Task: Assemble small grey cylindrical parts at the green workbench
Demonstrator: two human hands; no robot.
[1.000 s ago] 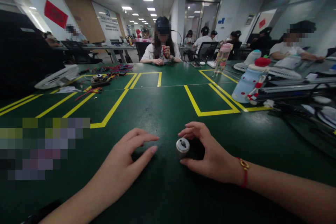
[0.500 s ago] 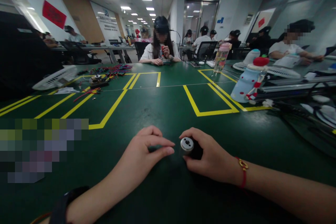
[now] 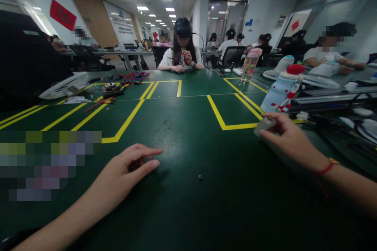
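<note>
My right hand (image 3: 290, 135) is closed on a short metal cylinder (image 3: 265, 125), gripping it between thumb and fingers over the right side of the green table (image 3: 176, 211), near a yellow tape corner. My left hand (image 3: 132, 166) hovers or rests above the table at left of centre, thumb and forefinger apart, holding nothing. Between the hands, nearer to me, a tiny dark ring-shaped part (image 3: 200, 177) lies on the table surface.
A blue bottle with a red top (image 3: 278, 88) stands behind my right hand, with cables (image 3: 330, 133) beside it. A pink-lidded bottle (image 3: 250, 66) is farther back. Wires (image 3: 129, 80) and a white fan (image 3: 64, 86) lie at back left. A person (image 3: 181, 47) sits opposite.
My right hand has carried the metal cylinder away to the right. The left hand has moved left, its thumb and forefinger wider apart. The tiny part between them now shows.
</note>
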